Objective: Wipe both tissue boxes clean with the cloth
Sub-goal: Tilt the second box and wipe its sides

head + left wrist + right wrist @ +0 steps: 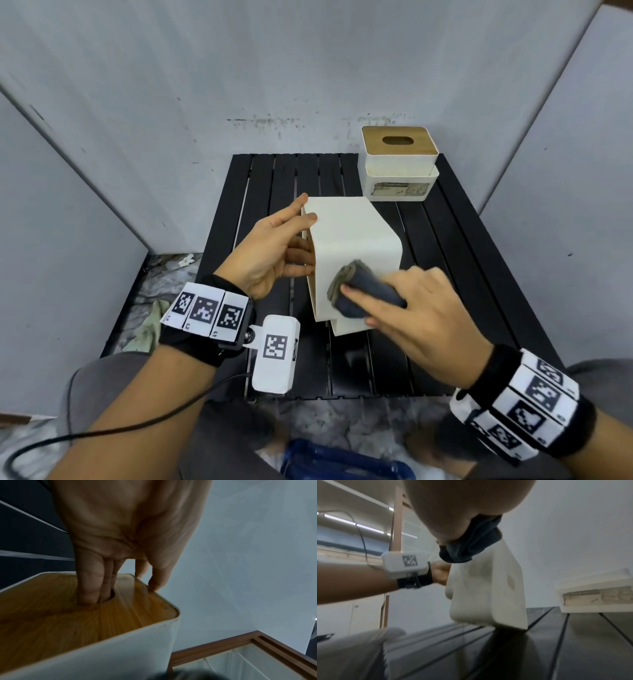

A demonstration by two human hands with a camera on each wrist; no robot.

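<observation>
A white tissue box [346, 240] with a wooden lid [85, 618] stands tipped on its side over the black slatted table [462, 260]. My left hand [274, 246] holds it by the lid, with fingers [96, 588] hooked into the lid's slot and the thumb over the top edge. My right hand [411, 308] grips a bunched dark grey cloth [359, 287] and presses it against the box's near white face. From the right wrist the cloth [471, 545] shows at the box's upper edge [488, 588]. A second white tissue box [399, 164] with a wooden lid stands upright at the table's back right.
Grey panels wall the table at the back and both sides. The floor at the left holds crumpled plastic and cloth [150, 318]. A blue object [335, 462] lies below the table's near edge by my knees. A cable [102, 431] trails from the left wrist camera.
</observation>
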